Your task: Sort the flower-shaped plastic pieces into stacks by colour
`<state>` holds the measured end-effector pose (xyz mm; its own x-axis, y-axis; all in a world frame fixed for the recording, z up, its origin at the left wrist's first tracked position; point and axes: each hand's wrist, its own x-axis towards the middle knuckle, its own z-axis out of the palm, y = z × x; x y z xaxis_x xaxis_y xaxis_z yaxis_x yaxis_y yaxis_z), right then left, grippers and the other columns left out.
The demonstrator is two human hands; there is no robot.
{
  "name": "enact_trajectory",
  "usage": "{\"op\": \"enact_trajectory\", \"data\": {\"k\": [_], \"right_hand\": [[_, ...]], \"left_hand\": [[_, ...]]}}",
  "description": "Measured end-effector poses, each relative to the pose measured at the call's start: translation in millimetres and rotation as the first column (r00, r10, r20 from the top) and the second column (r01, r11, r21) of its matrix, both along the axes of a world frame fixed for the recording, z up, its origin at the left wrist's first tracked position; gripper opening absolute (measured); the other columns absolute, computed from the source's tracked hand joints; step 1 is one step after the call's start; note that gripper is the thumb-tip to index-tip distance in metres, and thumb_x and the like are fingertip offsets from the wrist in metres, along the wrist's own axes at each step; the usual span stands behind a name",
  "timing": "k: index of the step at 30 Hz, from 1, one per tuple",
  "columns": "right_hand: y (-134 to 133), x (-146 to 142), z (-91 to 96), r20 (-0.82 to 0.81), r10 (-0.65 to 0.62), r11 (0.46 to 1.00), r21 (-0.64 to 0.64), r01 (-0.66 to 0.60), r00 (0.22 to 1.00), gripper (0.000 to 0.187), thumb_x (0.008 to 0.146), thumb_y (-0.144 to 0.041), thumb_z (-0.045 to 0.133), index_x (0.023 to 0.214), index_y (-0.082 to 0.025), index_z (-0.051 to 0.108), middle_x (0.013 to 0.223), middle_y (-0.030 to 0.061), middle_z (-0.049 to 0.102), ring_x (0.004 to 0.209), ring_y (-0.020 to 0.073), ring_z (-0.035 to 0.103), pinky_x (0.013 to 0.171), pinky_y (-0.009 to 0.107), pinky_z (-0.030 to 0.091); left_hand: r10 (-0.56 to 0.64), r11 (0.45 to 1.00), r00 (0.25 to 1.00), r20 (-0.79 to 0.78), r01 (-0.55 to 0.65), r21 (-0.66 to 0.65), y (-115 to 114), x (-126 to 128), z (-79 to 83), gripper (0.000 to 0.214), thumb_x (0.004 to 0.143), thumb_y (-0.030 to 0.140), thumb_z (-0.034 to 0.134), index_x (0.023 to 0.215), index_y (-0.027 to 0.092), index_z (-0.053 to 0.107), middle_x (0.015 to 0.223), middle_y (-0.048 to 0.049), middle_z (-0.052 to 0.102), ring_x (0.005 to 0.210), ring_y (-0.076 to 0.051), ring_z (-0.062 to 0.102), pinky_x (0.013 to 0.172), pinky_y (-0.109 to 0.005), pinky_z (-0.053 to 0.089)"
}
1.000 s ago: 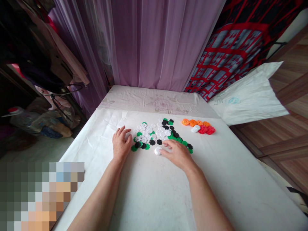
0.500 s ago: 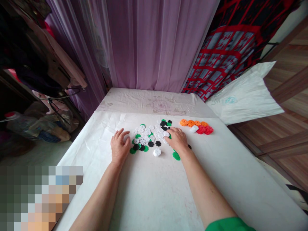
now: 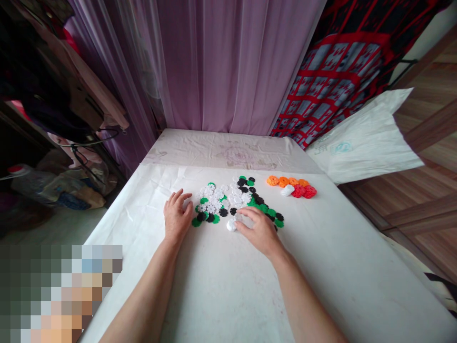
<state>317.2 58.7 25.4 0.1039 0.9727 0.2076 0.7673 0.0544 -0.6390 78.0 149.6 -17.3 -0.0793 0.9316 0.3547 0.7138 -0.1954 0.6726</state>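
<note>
A spread of flat flower-shaped plastic discs (image 3: 228, 200), white, green and black, lies on the white-covered table (image 3: 221, 281). My left hand (image 3: 177, 216) rests flat beside the spread's left edge, fingers apart. My right hand (image 3: 259, 229) is at the spread's near edge, its fingertips pinched on a white disc (image 3: 238, 218) right over a small stack of white discs (image 3: 231, 225). Farther right sits a separate cluster of orange discs (image 3: 285, 182) and red discs (image 3: 303, 191) with a white stack (image 3: 287, 191) among them.
A purple curtain (image 3: 228, 66) hangs behind the table. A red and black patterned cloth (image 3: 342, 71) and a white plastic bag (image 3: 360, 143) are at the right. Clutter and a bottle (image 3: 21, 178) fill the floor at the left.
My right hand reached into the disc pile half a second ago and has drawn back toward me with a white disc to the small white stack. My left hand has stayed put.
</note>
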Motion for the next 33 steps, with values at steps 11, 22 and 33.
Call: {"op": "enact_trajectory", "data": {"k": [11,22,33], "right_hand": [[-0.2,-11.2,0.1,0.144,0.065,0.997,0.024,-0.069,0.988,0.022,0.076,-0.025,0.069,0.098,-0.023,0.073,0.106,0.0049,0.073,0.102,0.0234,0.066,0.096,0.039,0.051],[-1.9,-11.9,-3.8,0.214,0.076,0.997,-0.001,-0.078,0.974,0.027,0.078,-0.027,0.068,0.105,-0.022,0.071,0.109,0.0060,0.073,0.104,0.0242,0.065,0.096,0.039,0.050],[-2.1,-15.2,-4.0,0.249,0.086,0.996,-0.034,-0.080,0.965,0.021,0.078,-0.024,0.067,0.099,-0.023,0.071,0.102,0.0045,0.073,0.098,0.0230,0.066,0.090,0.037,0.050]], "left_hand": [[0.000,1.000,1.000,-0.010,0.000,0.022,2.6,-0.4,-3.6,0.027,0.085,0.028,0.052,0.104,0.025,0.071,0.135,-0.0083,0.063,0.134,-0.031,0.050,0.113,-0.056,0.036],[0.008,1.000,1.000,0.017,-0.009,0.016,0.7,0.5,-2.5,0.026,0.085,0.028,0.053,0.104,0.025,0.071,0.136,-0.0075,0.062,0.135,-0.031,0.048,0.115,-0.055,0.034],[0.004,1.000,1.000,0.007,-0.005,0.010,1.4,-0.1,-2.2,0.027,0.084,0.029,0.053,0.104,0.025,0.071,0.136,-0.0077,0.062,0.134,-0.031,0.049,0.114,-0.056,0.035]]}}
